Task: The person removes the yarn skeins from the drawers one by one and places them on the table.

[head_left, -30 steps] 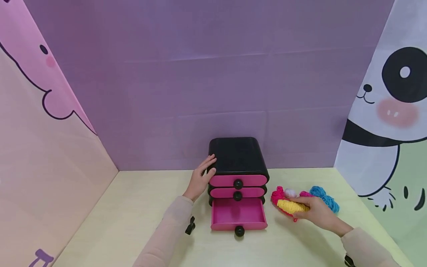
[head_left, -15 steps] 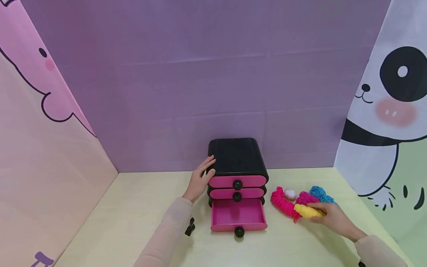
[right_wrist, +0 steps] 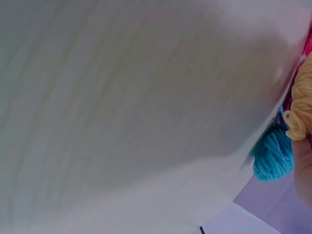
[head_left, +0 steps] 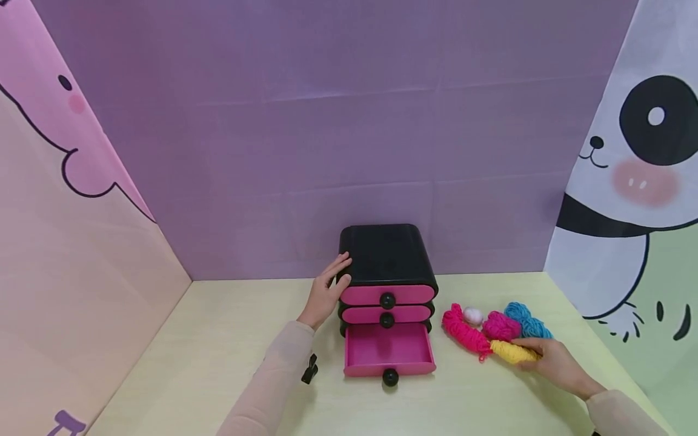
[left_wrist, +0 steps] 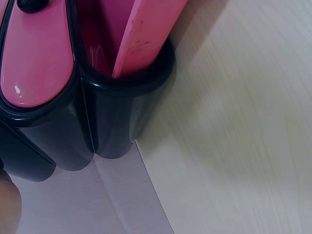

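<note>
My left hand (head_left: 323, 297) rests on the upper left side of a black cabinet (head_left: 384, 254) with pink drawers, its fingers extended along the top edge. The bottom drawer (head_left: 389, 348) stands pulled out with a bare inside; the two above it are closed. On the right, my right hand (head_left: 556, 363) pinches a yellow yarn skein (head_left: 509, 352) between thumb and fingers, close over the table. The skein's left end is right by a hot-pink yarn skein (head_left: 463, 331). In the right wrist view the yellow skein (right_wrist: 303, 100) is partly cut off.
Behind the yellow skein lie a magenta yarn ball (head_left: 501, 326), a blue yarn skein (head_left: 528, 320) and a small pale ball (head_left: 472, 315). A purple backdrop (head_left: 305, 151) rises behind the table (head_left: 234, 339), and printed panels flank both sides.
My right hand has moved right with the yellow skein, off the hot-pink skein it overlapped, uncovering the magenta ball. My left hand stays on the cabinet.
</note>
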